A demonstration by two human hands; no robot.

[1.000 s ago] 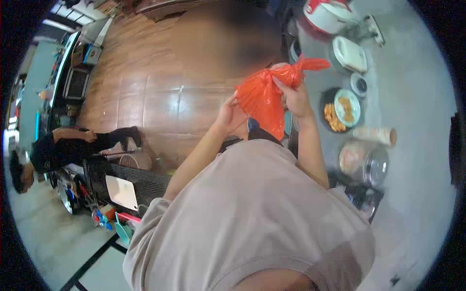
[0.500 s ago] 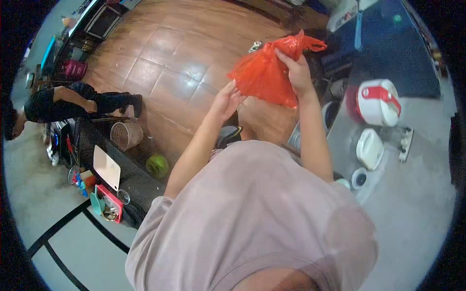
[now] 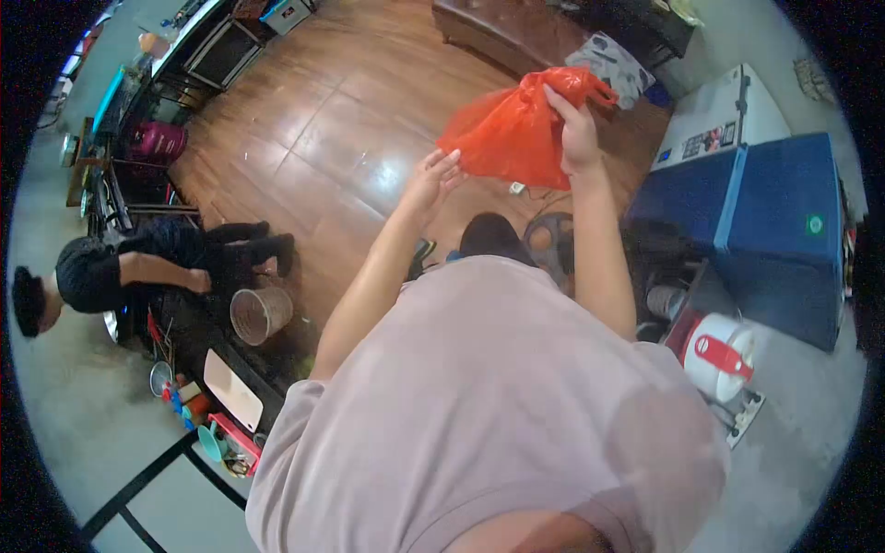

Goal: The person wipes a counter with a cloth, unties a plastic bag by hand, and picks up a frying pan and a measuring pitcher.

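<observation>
An orange bag (image 3: 512,138) hangs in the air in front of the person, above the wooden floor (image 3: 313,138), bunched at its top and spreading loose and crumpled below. The right hand (image 3: 576,134) is closed around the gathered neck at the bag's upper right, so the whole bag hangs from that one pinch. The left hand (image 3: 431,180) sits at the bag's lower left edge with fingers spread and slack; its fingertips seem to touch or nearly touch the film, but it grips nothing. What could go wrong, as I judge it: the thin plastic could slide out of the right hand's pinch if the grip loosens, since no second hold backs it up, and the bag would drop to the floor; the film also looks flimsy enough to tear if the left hand pulls hard against the right. Whether anything is inside cannot be told. Farther out, a blue box (image 3: 784,221) stands to the right with a white-and-red cooker (image 3: 719,355) below it, and at the far left another person (image 3: 120,272) bends beside a round basket (image 3: 258,313) and a dark counter with a cutting board (image 3: 232,389).
</observation>
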